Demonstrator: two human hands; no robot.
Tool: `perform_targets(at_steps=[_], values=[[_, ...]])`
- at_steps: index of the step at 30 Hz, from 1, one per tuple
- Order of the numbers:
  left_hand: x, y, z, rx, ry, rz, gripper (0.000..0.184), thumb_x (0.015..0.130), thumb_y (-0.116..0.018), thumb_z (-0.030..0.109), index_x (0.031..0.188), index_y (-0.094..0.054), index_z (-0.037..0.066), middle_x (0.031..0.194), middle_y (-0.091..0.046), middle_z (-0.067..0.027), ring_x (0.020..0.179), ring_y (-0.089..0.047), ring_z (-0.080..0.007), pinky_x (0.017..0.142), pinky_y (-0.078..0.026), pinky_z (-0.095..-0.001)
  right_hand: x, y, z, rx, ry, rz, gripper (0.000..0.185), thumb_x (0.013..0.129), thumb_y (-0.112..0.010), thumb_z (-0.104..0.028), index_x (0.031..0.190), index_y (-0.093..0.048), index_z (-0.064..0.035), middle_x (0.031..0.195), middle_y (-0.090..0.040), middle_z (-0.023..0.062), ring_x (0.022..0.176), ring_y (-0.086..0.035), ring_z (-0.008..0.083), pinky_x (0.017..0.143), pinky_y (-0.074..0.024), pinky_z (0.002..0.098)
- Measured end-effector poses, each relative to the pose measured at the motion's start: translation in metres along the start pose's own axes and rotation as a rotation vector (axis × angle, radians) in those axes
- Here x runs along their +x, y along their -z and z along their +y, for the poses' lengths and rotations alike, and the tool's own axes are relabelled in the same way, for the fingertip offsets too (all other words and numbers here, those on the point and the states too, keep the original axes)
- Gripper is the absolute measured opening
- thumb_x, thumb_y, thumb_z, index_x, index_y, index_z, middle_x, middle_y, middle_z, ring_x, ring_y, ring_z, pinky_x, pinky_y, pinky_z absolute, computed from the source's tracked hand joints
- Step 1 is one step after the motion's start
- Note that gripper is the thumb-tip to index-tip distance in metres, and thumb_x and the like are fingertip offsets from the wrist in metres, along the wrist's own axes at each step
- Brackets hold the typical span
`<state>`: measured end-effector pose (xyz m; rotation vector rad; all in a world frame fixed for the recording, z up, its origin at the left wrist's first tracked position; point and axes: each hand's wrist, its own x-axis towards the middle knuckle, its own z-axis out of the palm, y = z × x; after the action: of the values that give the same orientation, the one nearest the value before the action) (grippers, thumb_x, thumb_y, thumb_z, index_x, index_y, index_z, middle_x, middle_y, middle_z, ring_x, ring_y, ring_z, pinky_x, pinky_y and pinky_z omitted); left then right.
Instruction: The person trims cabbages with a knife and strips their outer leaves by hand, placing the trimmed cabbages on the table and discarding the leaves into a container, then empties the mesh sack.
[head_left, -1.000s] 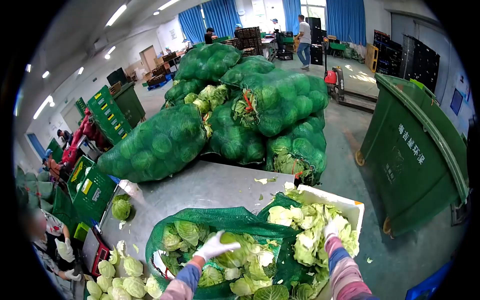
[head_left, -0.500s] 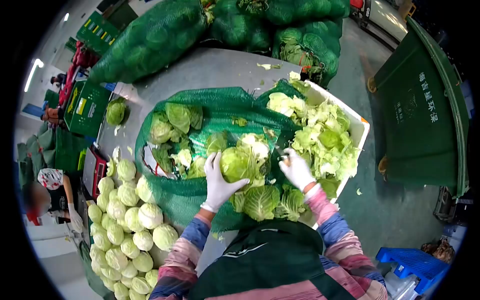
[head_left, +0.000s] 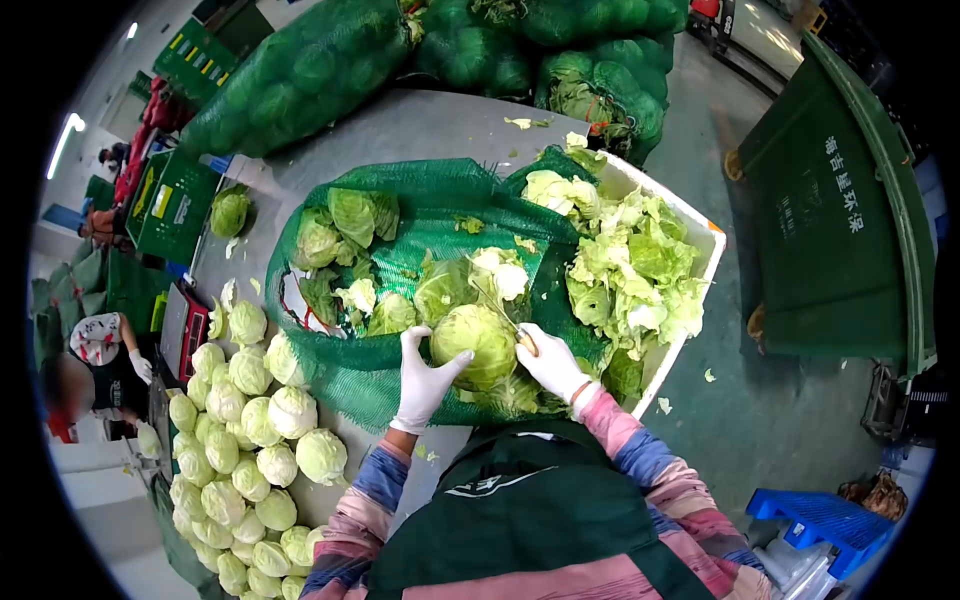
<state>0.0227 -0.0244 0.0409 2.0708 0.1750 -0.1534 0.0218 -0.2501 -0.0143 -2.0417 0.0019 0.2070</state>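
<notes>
My gloved left hand grips the left side of a green cabbage, its thumb over the near side. My gloved right hand is closed around the wooden handle of a knife. The thin blade lies across the cabbage's upper right edge, pointing away from me; whether it has cut in I cannot tell. Under and around the cabbage spreads an opened green mesh sack, with more cabbages and loose leaves on it.
Trimmed pale cabbages are piled at left. A white foam box of torn leaves stands at right. Full mesh sacks line the far edge. A green bin stands farther right, and a co-worker is at far left.
My right hand has brought the knife leftward from beside the leaf box to the cabbage. The cabbage is turned and sits slightly nearer me, its round side now facing up.
</notes>
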Motion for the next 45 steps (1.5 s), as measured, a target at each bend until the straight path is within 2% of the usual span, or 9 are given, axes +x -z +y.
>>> perform_targets(at_steps=[3,16,19,28,34,36,39,42,45], values=[[-0.029,-0.032,-0.002,-0.509,0.364,-0.042,0.112,0.069,-0.087,0.025,0.143,-0.011,-0.008,0.136,-0.038,-0.0193,0.127,-0.041,-0.0244,0.107,-0.037,-0.0366,-0.032,0.024,0.006,0.065,0.076,-0.15,0.036,0.088,-0.062,-0.027,0.12,-0.058,-0.0093,0.086,-0.066,0.021,0.079,-0.065,0.0382,0.07,-0.0514,0.0407],[-0.041,-0.036,-0.031,-0.295,0.11,-0.099,0.102,0.071,-0.084,0.011,0.144,-0.014,-0.003,0.137,-0.04,-0.0165,0.125,-0.046,-0.0242,0.104,-0.042,-0.0361,-0.039,0.044,0.014,-0.323,0.393,-0.151,0.025,0.089,-0.062,-0.027,0.108,-0.056,-0.0109,0.088,-0.067,0.0102,0.068,-0.066,0.0312,0.06,-0.0533,0.0386],[-0.041,-0.037,-0.024,-0.25,0.11,-0.119,0.119,0.062,-0.09,0.031,0.144,-0.012,-0.006,0.137,-0.028,-0.0225,0.129,-0.033,-0.0319,0.11,-0.03,-0.0414,-0.024,0.053,0.013,-0.399,0.503,-0.207,0.023,0.088,-0.061,-0.026,0.103,-0.055,-0.0096,0.076,-0.063,0.0106,0.059,-0.063,0.0315,0.052,-0.0509,0.0403],[-0.043,-0.041,-0.01,0.035,0.073,-0.062,0.123,0.061,-0.089,0.037,0.144,-0.01,-0.008,0.135,-0.028,-0.0258,0.129,-0.031,-0.0391,0.11,-0.029,-0.0444,-0.005,0.05,-0.006,-0.651,0.318,-0.399,0.021,0.093,-0.052,-0.025,0.097,-0.046,-0.0049,0.069,-0.063,0.0166,0.06,-0.063,0.0368,0.054,-0.0498,0.0469],[-0.042,-0.04,-0.001,0.179,-0.084,-0.08,0.123,0.059,-0.09,0.036,0.144,-0.013,-0.006,0.136,-0.029,-0.0259,0.129,-0.03,-0.0411,0.109,-0.029,-0.0457,0.024,0.015,0.018,-0.735,-0.053,-0.625,0.031,0.095,-0.037,-0.016,0.117,-0.049,0.0031,0.094,-0.067,0.025,0.087,-0.066,0.0401,0.074,-0.0524,0.0475],[-0.054,-0.04,-0.012,0.079,-0.134,-0.078,0.122,0.057,-0.091,0.034,0.145,-0.014,-0.004,0.137,-0.029,-0.0249,0.13,-0.03,-0.0392,0.11,-0.029,-0.0444,0.011,0.016,0.013,-0.758,-0.059,-0.57,0.03,0.096,-0.042,-0.016,0.117,-0.051,0.0021,0.092,-0.068,0.0198,0.073,-0.069,0.0342,0.064,-0.0541,0.0423],[-0.057,-0.029,-0.023,-0.259,-0.049,-0.113,0.121,0.057,-0.092,0.029,0.145,-0.015,-0.002,0.139,-0.029,-0.0209,0.132,-0.032,-0.0323,0.112,-0.029,-0.0414,-0.008,0.014,0.004,0.31,-0.51,-0.395,0.027,0.093,-0.054,-0.016,0.115,-0.057,-0.003,0.078,-0.064,0.006,0.046,-0.059,0.0129,0.047,-0.0488,0.0275],[-0.042,-0.015,0.001,-0.443,-0.099,-0.159,0.11,0.063,-0.088,0.021,0.144,-0.017,0.001,0.139,-0.03,-0.0169,0.13,-0.036,-0.0265,0.111,-0.032,-0.0384,-0.009,0.016,-0.007,0.266,-0.326,-0.215,0.026,0.091,-0.056,-0.017,0.113,-0.06,-0.0035,0.076,-0.065,0.0078,0.051,-0.061,0.0155,0.051,-0.0491,0.0318],[-0.016,-0.011,0.001,-0.368,-0.152,-0.062,0.085,0.076,-0.074,0.007,0.141,-0.018,0.002,0.134,-0.035,-0.0154,0.125,-0.042,-0.0254,0.109,-0.036,-0.0365,0.007,0.01,-0.013,0.069,0.03,0.138,0.025,0.088,-0.061,-0.025,0.109,-0.063,-0.0114,0.08,-0.066,0.0183,0.071,-0.065,0.0354,0.063,-0.0497,0.041]])
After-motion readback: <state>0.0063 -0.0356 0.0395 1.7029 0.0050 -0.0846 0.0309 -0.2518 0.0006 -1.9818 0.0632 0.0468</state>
